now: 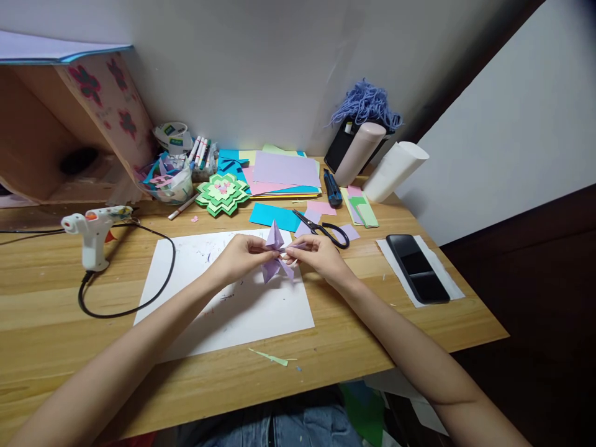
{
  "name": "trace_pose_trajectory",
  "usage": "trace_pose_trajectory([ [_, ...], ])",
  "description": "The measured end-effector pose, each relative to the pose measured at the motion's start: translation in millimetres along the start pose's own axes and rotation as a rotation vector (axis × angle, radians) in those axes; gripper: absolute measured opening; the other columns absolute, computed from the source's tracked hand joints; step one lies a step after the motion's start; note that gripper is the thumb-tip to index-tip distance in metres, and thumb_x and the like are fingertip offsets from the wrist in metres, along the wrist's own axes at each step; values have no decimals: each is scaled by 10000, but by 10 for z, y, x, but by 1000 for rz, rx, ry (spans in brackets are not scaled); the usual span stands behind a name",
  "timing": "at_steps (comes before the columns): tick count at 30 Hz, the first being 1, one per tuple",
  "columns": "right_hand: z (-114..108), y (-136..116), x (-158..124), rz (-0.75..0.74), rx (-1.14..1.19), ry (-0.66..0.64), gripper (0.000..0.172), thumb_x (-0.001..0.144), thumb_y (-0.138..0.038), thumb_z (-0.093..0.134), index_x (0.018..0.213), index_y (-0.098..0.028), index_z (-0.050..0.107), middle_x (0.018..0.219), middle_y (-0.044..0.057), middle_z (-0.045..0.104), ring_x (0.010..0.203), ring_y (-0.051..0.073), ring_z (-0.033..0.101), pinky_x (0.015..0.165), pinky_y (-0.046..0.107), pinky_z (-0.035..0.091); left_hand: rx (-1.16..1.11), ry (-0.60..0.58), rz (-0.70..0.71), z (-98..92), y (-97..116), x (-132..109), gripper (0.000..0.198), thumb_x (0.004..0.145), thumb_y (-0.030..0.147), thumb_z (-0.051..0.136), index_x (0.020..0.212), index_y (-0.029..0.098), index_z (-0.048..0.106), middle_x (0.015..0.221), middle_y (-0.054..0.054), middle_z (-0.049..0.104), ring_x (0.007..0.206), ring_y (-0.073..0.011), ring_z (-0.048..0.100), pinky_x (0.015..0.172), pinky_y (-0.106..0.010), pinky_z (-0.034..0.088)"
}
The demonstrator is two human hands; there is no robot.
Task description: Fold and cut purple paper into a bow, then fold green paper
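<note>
Both my hands meet over a white sheet (223, 304) on the wooden desk (56, 292). Between them is a folded purple paper shape (275, 254) with pointed flaps sticking up and down. My left hand (239, 257) pinches its left side. On its right side my right hand (316, 256) grips one flap with closed fingers. Black-handled scissors (326, 231) lie just behind my right hand.
A white glue gun (95, 233) stands at the left with its black cord looping onto the sheet. A black phone (416, 268) lies at the right on white paper. Coloured paper stacks (284, 174), a green layered paper flower (222, 194), markers, tape and rolls sit at the back.
</note>
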State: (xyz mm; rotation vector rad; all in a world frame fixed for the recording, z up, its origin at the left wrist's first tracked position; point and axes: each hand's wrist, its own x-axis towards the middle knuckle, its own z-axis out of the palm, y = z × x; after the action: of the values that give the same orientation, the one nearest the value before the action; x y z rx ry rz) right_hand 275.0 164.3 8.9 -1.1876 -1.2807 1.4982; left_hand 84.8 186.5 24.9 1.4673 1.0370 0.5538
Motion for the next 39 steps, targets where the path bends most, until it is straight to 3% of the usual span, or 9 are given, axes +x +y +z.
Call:
trace_pose_trajectory([
  [7,31,45,6,-5,26,2,261,691,-399,696,717,-140,674,684,39,693,571,109,614,536,223,485,58,35,-56,13,-2,-5,338,685,448,637,720,113,673,688,-56,682,582,-131,566,528,-224,372],
  [14,34,21,-4,34,11,-144,293,725,-420,662,760,-131,697,691,39,691,579,91,593,578,219,477,99,7,-60,-59,69,-28,290,660,399,650,700,111,655,672,-45,661,605,-145,570,549,-234,391],
  [19,33,8,-28,43,-18,-136,304,726,-436,657,734,-134,689,672,34,687,506,74,549,493,196,433,79,-12,-33,-37,60,-36,285,652,401,660,690,119,653,693,-48,668,627,-159,584,554,-235,404],
  [24,77,10,-47,59,0,-168,303,736,-435,648,785,-138,683,736,50,706,516,81,577,518,209,473,68,-39,15,-40,40,-37,262,685,372,628,731,118,676,660,-37,662,609,-142,569,547,-228,387],
  [28,38,-5,-19,62,-49,-210,378,760,-502,589,793,-133,662,714,59,697,547,121,619,549,254,502,93,1,-49,-75,64,-42,241,652,361,647,683,123,671,624,-28,652,535,-117,526,484,-214,338],
  [31,-161,-36,29,-68,-252,4,379,827,-493,490,837,-150,649,789,67,690,671,153,639,649,294,504,79,83,-110,-139,103,-45,221,628,351,669,666,133,676,634,-31,658,527,-110,519,485,-215,340],
  [34,-457,-57,65,-151,-766,328,199,815,-357,527,853,-185,618,891,63,663,839,192,607,758,318,446,43,172,-134,-240,152,-47,220,616,356,685,667,142,691,649,-39,668,520,-105,513,488,-219,346],
  [36,-615,-41,81,-27,-1036,357,190,717,-317,620,834,-173,581,908,89,636,829,223,588,701,314,426,26,216,-135,-309,190,-56,213,613,353,690,647,143,688,645,-42,669,518,-104,511,487,-219,346],
  [39,-703,27,120,53,-1187,296,176,670,-251,614,806,-166,539,878,100,616,779,218,572,630,282,393,15,261,-137,-387,248,-90,210,610,344,694,629,136,673,659,-49,678,520,-107,519,477,-218,341],
])
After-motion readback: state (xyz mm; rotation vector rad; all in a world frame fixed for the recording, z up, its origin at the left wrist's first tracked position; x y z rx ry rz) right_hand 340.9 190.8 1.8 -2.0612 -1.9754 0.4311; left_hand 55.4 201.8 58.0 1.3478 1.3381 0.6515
